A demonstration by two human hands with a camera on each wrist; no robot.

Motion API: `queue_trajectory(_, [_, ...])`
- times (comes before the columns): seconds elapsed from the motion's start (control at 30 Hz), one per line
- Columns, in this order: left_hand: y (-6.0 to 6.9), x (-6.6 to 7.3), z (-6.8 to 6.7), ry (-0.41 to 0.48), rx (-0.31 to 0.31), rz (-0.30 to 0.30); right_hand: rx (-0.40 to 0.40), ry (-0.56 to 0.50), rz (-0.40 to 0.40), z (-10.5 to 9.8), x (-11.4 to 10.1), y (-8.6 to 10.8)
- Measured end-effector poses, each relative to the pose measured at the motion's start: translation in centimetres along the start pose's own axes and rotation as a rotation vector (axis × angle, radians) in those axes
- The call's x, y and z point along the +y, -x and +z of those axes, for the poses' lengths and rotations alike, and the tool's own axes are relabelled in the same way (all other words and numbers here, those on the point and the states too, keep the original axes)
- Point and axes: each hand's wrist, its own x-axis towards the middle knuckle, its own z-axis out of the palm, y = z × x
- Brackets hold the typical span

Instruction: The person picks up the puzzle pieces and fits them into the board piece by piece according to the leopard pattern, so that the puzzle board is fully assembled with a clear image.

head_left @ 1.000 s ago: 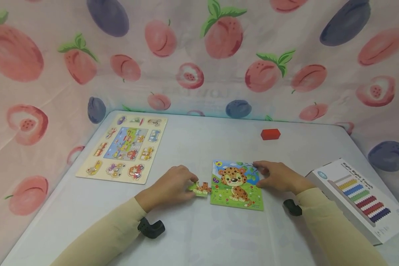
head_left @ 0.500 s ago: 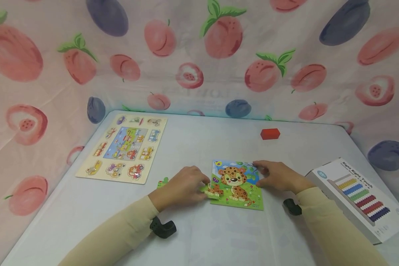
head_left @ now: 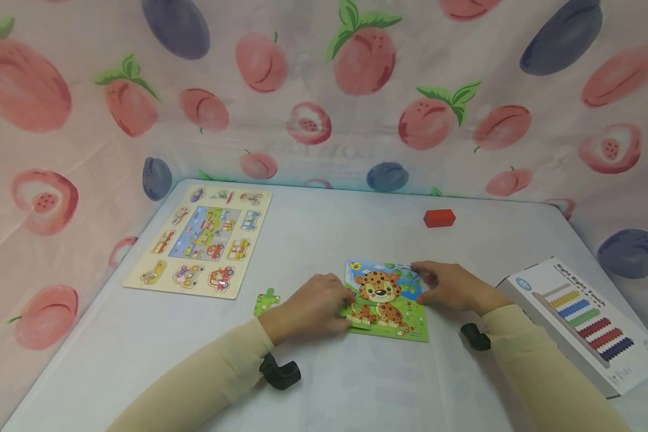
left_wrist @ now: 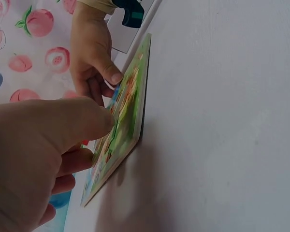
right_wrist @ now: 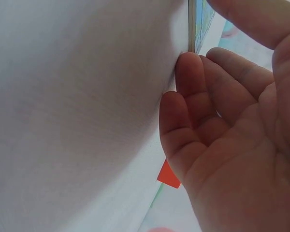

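Note:
A square jigsaw puzzle board (head_left: 410, 321) with a spotted leopard cub lies flat on the table. My left hand (head_left: 315, 307) pinches a green and orange jigsaw piece (head_left: 363, 316) between thumb and fingers, over the board's lower left part. In the left wrist view the thumb of that left hand (left_wrist: 43, 133) is right at the board (left_wrist: 133, 113); whether the piece is fully seated I cannot tell. My right hand (head_left: 459, 288) grips the board's right edge near its far corner. A loose green puzzle piece (head_left: 267, 301) lies left of the board, partly hidden by my left hand.
A vehicle peg puzzle (head_left: 243, 270) lies at the back left. Towards the back right sits a red block (head_left: 439, 218). A white box (head_left: 588, 324) with coloured strips pictured on it stands at the right, close to my right forearm. Fruit-print cloth (head_left: 302, 66) hangs behind the table.
My left hand has moved right with the jigsaw piece, from beside the board to over its lower left. The loose green piece has come into sight behind it. My right hand stays put.

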Motion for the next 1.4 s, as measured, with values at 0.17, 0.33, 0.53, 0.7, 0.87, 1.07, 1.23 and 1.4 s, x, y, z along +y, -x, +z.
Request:
queue_trajectory(0.17, [-0.4, 0.5, 0.2, -0.008, 0.017, 0.008, -0.002, 0.008, -0.007, -0.1, 0.0, 0.1])
queue_trajectory(0.33, [-1.2, 1.1, 0.6, -0.015, 0.011, 0.004, -0.001, 0.008, -0.002, 0.0, 0.0, 0.0])
queue_trajectory(0.53, [-1.8, 1.7, 1.1, -0.015, 0.003, 0.000, 0.000, 0.007, -0.007, 0.0, 0.0, 0.0])
queue_trajectory(0.7, [-2.1, 1.9, 1.5, -0.031, 0.006, -0.004, 0.001, 0.014, -0.019, 0.0, 0.1, 0.0])
queue_trajectory(0.87, [-2.4, 2.1, 1.8, -0.036, 0.000, -0.007, 0.005, 0.018, -0.022, 0.0, 0.2, 0.0])
queue_trajectory(1.07, [-2.8, 2.2, 2.2, -0.048, 0.002, -0.007, 0.004, 0.014, -0.010, 0.0, 0.1, 0.0])
queue_trajectory(1.23, [-2.9, 2.3, 2.2, -0.060, -0.016, -0.015, 0.009, 0.021, -0.020, 0.0, 0.1, 0.0])
queue_trajectory(1.4, [-3.1, 2.5, 2.2, -0.078, -0.042, -0.036, 0.009, 0.017, -0.019, 0.0, 0.1, 0.1])
